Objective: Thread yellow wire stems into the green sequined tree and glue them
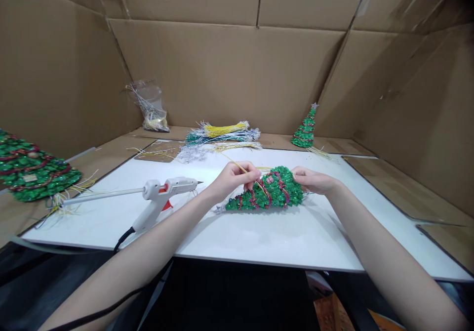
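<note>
A small green beaded Christmas tree (274,192) with red garland lies on its side over the white board, its silver star pointing left. My left hand (240,178) pinches a thin yellow wire (237,164) between thumb and fingers, its lower end against the garland. At the tree's wide base, my right hand (311,180) is closed on the edge, thumb and fingers pressed together. Left of my hands, a white hot glue gun (163,197) with a long glue stick stands near my left forearm, its nozzle pointing right.
Bundles of yellow, green and white wires (224,133) lie at the back. A finished-looking tree (305,131) stands at back right, a larger tree (33,168) at left. A clear bag (151,108) leans against the cardboard wall (222,74). The white board (259,242) spans the front.
</note>
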`<action>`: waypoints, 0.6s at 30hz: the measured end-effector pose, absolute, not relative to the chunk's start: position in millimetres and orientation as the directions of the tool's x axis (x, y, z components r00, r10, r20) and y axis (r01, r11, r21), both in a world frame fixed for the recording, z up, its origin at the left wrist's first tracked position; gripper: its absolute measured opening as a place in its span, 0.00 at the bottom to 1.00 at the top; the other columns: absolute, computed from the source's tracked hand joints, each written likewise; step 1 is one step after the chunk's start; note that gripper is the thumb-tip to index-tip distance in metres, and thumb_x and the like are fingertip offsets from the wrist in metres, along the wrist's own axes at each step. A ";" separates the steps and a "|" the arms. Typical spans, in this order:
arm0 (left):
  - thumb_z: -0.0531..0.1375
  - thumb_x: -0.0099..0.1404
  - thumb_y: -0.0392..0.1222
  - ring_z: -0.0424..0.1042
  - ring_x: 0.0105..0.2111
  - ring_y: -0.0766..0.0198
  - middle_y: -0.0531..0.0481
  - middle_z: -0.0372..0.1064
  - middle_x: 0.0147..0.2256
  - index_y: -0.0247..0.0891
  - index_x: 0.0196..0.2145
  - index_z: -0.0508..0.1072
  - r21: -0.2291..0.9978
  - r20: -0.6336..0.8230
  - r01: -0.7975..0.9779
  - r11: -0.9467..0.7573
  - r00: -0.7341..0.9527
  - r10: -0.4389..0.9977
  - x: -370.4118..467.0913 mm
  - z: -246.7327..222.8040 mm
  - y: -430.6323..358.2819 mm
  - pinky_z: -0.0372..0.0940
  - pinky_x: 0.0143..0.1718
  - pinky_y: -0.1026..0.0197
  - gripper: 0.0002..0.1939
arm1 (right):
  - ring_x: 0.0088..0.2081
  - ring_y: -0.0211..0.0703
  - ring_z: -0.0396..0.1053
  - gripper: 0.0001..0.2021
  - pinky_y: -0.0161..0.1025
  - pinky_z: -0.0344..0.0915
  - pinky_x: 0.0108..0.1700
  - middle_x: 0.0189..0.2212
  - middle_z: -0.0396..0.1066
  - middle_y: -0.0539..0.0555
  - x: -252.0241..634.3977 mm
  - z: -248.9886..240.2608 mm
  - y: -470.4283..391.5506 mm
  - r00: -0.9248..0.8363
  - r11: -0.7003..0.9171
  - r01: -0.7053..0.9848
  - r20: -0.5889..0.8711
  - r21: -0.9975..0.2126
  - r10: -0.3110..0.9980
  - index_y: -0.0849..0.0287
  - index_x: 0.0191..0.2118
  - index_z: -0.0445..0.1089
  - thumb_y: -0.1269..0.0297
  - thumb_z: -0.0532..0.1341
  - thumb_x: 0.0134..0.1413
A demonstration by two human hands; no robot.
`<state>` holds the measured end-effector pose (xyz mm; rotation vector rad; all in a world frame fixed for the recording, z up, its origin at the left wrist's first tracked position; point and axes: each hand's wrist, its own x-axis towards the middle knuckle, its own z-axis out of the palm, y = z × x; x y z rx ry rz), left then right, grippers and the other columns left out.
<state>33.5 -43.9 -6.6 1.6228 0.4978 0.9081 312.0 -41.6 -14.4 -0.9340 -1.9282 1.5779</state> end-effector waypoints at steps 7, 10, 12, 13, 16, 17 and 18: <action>0.67 0.56 0.49 0.63 0.23 0.71 0.53 0.67 0.23 0.34 0.27 0.73 0.966 0.244 -0.087 -0.245 0.625 0.741 33.9 -6.2 -47.1 0.56 0.25 0.67 0.15 | 0.17 0.29 0.47 0.27 0.31 0.42 0.18 0.14 0.50 0.43 314.1 -17.0 -39.0 -0.653 0.112 0.213 -0.057 -0.971 0.755 0.61 0.21 0.62 0.39 0.63 0.49; 0.68 0.56 0.49 0.62 0.24 0.71 0.52 0.67 0.25 0.34 0.26 0.74 0.952 0.263 -0.046 -0.302 0.625 0.735 34.6 -7.2 -47.0 0.54 0.25 0.66 0.15 | 0.17 0.29 0.47 0.27 0.31 0.42 0.18 0.14 0.51 0.43 314.3 -16.6 -38.8 -0.661 0.125 0.217 -0.052 -0.968 0.749 0.61 0.21 0.62 0.39 0.63 0.49; 0.68 0.56 0.49 0.63 0.25 0.70 0.51 0.69 0.27 0.34 0.27 0.75 0.929 0.297 -0.016 -0.369 0.628 0.719 35.0 -8.0 -46.2 0.54 0.27 0.65 0.14 | 0.17 0.29 0.47 0.27 0.31 0.41 0.18 0.14 0.50 0.43 313.6 -15.4 -39.4 -0.667 0.132 0.213 -0.046 -0.968 0.744 0.61 0.20 0.62 0.39 0.63 0.49; 0.68 0.56 0.48 0.63 0.26 0.69 0.51 0.70 0.28 0.34 0.27 0.75 0.914 0.316 -0.003 -0.405 0.632 0.708 35.2 -8.3 -45.8 0.55 0.27 0.65 0.13 | 0.17 0.29 0.47 0.27 0.31 0.41 0.18 0.14 0.50 0.43 313.0 -14.8 -39.8 -0.670 0.133 0.213 -0.045 -0.968 0.741 0.61 0.20 0.62 0.39 0.63 0.49; 0.68 0.55 0.47 0.64 0.28 0.67 0.49 0.71 0.28 0.35 0.27 0.76 0.867 0.367 0.031 -0.498 0.638 0.677 35.8 -8.6 -44.9 0.53 0.27 0.64 0.12 | 0.17 0.29 0.47 0.27 0.31 0.40 0.18 0.14 0.51 0.42 311.4 -13.2 -40.9 -0.673 0.125 0.209 -0.050 -0.970 0.738 0.61 0.21 0.62 0.40 0.63 0.49; 0.68 0.55 0.46 0.64 0.29 0.67 0.49 0.71 0.29 0.35 0.27 0.77 0.855 0.379 0.037 -0.518 0.637 0.671 36.0 -8.4 -44.8 0.53 0.27 0.64 0.11 | 0.17 0.29 0.47 0.26 0.31 0.40 0.18 0.14 0.50 0.42 311.1 -13.0 -41.0 -0.675 0.118 0.205 -0.053 -0.972 0.736 0.61 0.21 0.61 0.40 0.63 0.49; 0.68 0.55 0.46 0.64 0.29 0.66 0.49 0.71 0.29 0.35 0.27 0.77 0.846 0.389 0.040 -0.531 0.635 0.667 36.1 -8.2 -44.8 0.53 0.27 0.64 0.11 | 0.17 0.28 0.46 0.26 0.31 0.40 0.18 0.14 0.50 0.42 311.0 -13.0 -41.0 -0.676 0.112 0.201 -0.055 -0.973 0.734 0.61 0.21 0.61 0.40 0.63 0.50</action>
